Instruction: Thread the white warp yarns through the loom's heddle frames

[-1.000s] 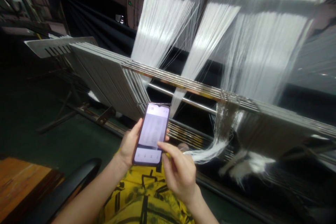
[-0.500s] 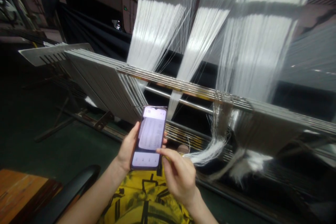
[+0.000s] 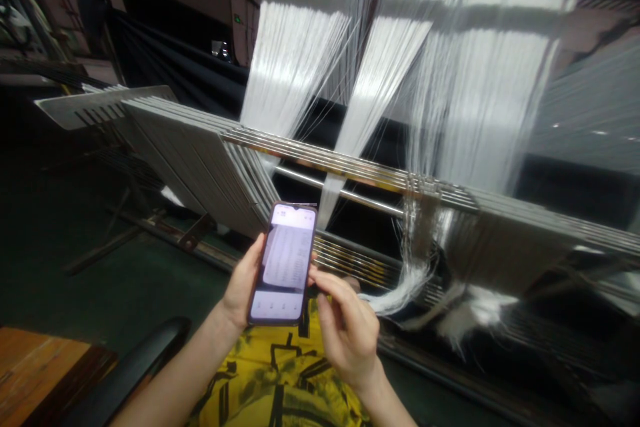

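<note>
**Phone Held Up Before the Loom**

We hold a smartphone (image 3: 283, 263) upright in our left hand (image 3: 243, 277), fingers wrapped around its back and forearm rising from low on the left. Our right hand (image 3: 347, 327) curls beside it, wrist bent, with its fingertips (image 3: 314, 275) at the phone's right edge; we cannot tell whether they grip it. The phone sits above our yellow patterned shirt (image 3: 280, 373), in front of the metal heddle frames (image 3: 190, 167) and white warp threads (image 3: 300, 60). A loose hank of white yarn (image 3: 400, 290) lies near the right hand.
</note>
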Demonstrator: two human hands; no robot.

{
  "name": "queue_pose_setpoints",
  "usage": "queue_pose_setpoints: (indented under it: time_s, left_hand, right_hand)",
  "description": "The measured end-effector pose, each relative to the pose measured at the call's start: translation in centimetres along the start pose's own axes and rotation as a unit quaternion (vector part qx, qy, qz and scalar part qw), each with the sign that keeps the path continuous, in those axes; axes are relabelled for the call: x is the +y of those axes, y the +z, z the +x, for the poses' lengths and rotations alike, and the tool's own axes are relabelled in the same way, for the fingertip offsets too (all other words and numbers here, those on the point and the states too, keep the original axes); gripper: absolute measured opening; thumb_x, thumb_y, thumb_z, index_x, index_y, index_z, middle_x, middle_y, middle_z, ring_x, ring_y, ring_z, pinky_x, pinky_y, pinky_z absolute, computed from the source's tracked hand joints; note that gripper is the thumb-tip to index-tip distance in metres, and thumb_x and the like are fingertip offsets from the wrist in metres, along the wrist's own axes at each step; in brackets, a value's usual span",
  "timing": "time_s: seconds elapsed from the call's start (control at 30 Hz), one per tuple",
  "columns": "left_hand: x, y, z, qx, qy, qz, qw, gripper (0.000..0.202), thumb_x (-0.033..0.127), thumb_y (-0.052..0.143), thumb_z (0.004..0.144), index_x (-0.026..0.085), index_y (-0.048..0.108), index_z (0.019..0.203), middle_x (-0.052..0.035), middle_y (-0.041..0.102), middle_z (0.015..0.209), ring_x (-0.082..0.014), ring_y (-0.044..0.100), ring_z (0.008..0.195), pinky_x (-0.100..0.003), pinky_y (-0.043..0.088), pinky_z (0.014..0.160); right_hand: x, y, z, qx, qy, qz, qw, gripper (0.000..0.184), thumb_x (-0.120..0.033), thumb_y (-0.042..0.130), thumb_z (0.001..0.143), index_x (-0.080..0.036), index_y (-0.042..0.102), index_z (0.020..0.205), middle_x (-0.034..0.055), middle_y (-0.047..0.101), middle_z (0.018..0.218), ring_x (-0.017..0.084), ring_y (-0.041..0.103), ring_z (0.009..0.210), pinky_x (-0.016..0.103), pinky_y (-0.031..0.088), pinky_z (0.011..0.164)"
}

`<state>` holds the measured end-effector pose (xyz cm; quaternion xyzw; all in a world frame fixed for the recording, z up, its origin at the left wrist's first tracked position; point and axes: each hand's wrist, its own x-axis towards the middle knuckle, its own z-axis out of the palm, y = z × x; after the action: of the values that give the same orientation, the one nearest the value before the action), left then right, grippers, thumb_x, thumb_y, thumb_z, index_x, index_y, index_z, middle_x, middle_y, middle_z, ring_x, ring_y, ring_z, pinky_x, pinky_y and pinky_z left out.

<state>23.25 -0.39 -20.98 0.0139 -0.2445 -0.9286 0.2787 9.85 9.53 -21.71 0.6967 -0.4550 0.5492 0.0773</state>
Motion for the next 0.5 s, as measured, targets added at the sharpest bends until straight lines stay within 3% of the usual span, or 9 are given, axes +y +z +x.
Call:
queue_pose_setpoints:
  time_s: [0.23, 0.5]
  left_hand:
    - [0.02, -0.05, -0.01, 0.001, 0.001, -0.009, 1.000, 0.056, 0.047, 0.026, 0.089, 0.010, 0.052, 0.123, -0.0152, 0.065, 0.107, -0.0274, 0.059, 0.101, -0.041, 0.041, 0.091]
    - [0.00, 0.20, -0.14, 0.004, 0.009, 0.007, 1.000, 0.061, 0.048, 0.020, 0.090, 0.006, 0.057, 0.115, -0.0163, 0.066, 0.104, -0.0255, 0.062, 0.095, -0.038, 0.042, 0.090]
  right_hand:
    - [-0.09, 0.10, -0.09, -0.008, 0.005, 0.004, 1.000, 0.039, 0.000, 0.045, 0.081, -0.016, 0.052, 0.116, 0.0106, 0.065, 0.105, 0.021, 0.062, 0.099, 0.033, 0.055, 0.080]
    - [-0.01, 0.14, -0.20, -0.008, 0.002, 0.005, 1.000, 0.039, 0.000, 0.046, 0.080, -0.015, 0.054, 0.115, 0.0099, 0.066, 0.103, 0.020, 0.063, 0.097, 0.031, 0.054, 0.079]
